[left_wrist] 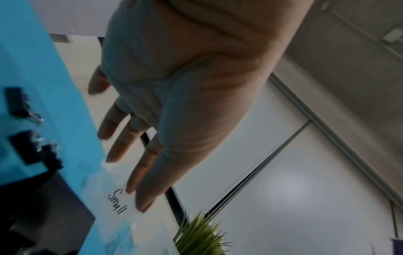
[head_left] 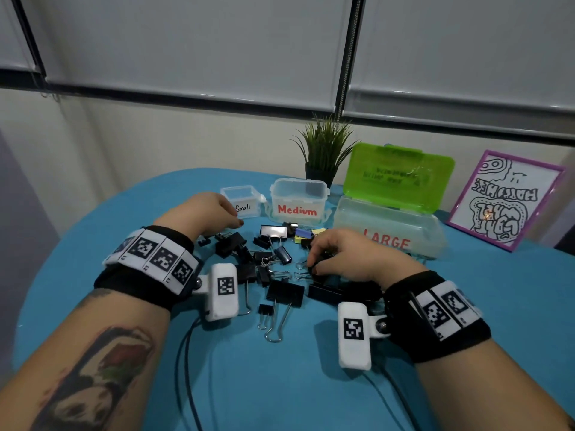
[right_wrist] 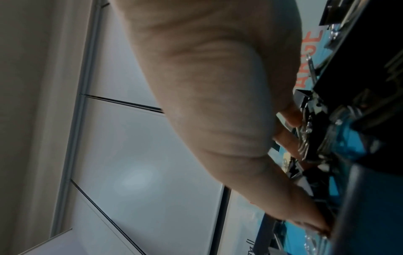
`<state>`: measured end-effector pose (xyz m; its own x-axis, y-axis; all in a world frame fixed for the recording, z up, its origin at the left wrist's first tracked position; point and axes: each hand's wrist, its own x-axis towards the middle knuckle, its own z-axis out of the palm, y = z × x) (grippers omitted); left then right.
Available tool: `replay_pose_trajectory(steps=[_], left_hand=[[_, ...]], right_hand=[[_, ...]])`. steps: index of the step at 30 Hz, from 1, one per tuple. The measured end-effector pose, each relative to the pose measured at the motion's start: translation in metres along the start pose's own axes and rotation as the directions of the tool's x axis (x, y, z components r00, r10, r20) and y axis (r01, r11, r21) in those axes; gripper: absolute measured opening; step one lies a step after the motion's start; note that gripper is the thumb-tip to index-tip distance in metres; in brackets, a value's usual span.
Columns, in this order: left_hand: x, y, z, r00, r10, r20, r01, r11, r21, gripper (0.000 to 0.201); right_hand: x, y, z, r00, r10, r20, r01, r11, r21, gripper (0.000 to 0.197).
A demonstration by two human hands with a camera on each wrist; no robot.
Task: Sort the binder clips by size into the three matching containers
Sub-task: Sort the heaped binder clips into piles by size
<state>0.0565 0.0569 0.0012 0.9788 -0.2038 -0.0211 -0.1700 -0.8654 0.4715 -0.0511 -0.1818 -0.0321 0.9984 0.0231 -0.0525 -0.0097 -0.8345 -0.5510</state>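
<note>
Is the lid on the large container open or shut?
Open: the green lid stands raised behind the LARGE container.

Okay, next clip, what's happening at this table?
A person is sorting a pile of binder clips on a blue table. The right hand digs into the pile, fingers curled on a black clip. The left hand, open and empty, hovers by the Small container. The Medium container looks empty.
</note>
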Motion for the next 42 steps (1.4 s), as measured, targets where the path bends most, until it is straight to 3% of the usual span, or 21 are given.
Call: replay_pose_trajectory(steps=[2,6,10,14,18,21,25,30,33,37,42], left_hand=[[-0.006,0.004,-0.003,1.000,-0.002,0.018,0.002,1.000,0.001,0.032],[-0.014,0.006,-0.001,0.980,-0.055,0.191,0.031,0.991,0.128,0.048],[-0.014,0.006,0.002,0.959,-0.071,0.273,0.052,0.996,0.076,0.059],[-0.018,0.013,0.009,0.936,-0.044,0.348,0.042,0.999,0.014,0.062],[-0.026,0.024,0.015,0.916,0.022,0.401,-0.005,0.999,-0.041,0.058],[-0.031,0.025,0.010,0.898,0.031,0.439,-0.026,1.000,-0.017,0.070],[-0.038,0.025,0.000,0.900,-0.039,0.435,-0.060,0.975,0.213,0.081],[-0.043,0.029,-0.003,0.881,-0.093,0.463,-0.066,0.947,0.316,0.069],[-0.040,0.026,0.002,0.875,-0.070,0.478,-0.084,0.952,0.293,0.062],[-0.029,0.024,0.017,0.872,0.008,0.490,-0.087,0.987,0.138,0.053],[-0.021,0.027,0.031,0.873,0.049,0.485,0.008,0.993,-0.115,0.038]], right_hand=[[-0.001,0.001,-0.003,0.998,0.049,-0.041,-0.050,0.998,-0.027,0.003],[-0.001,0.002,-0.006,0.982,0.101,-0.157,-0.108,0.994,-0.036,0.005],[0.002,-0.002,-0.006,0.968,0.037,-0.247,-0.015,0.996,0.090,0.010],[-0.006,-0.016,0.003,0.989,-0.132,-0.069,0.143,0.973,0.182,0.018],[-0.009,-0.023,0.012,0.964,-0.225,0.145,0.199,0.965,0.170,0.034],[-0.005,-0.018,0.010,0.967,-0.204,0.154,0.184,0.973,0.137,0.034],[-0.004,-0.008,0.000,0.984,-0.121,0.131,0.105,0.987,0.123,0.029],[0.001,0.000,-0.002,0.994,-0.072,0.084,0.064,0.993,0.100,0.028],[0.004,0.003,-0.003,0.999,-0.053,-0.004,0.053,0.998,0.035,0.013],[0.003,0.003,-0.007,0.995,-0.039,-0.089,0.044,0.997,0.058,0.014],[-0.009,-0.019,0.000,0.982,-0.185,0.028,0.172,0.953,0.251,0.023]])
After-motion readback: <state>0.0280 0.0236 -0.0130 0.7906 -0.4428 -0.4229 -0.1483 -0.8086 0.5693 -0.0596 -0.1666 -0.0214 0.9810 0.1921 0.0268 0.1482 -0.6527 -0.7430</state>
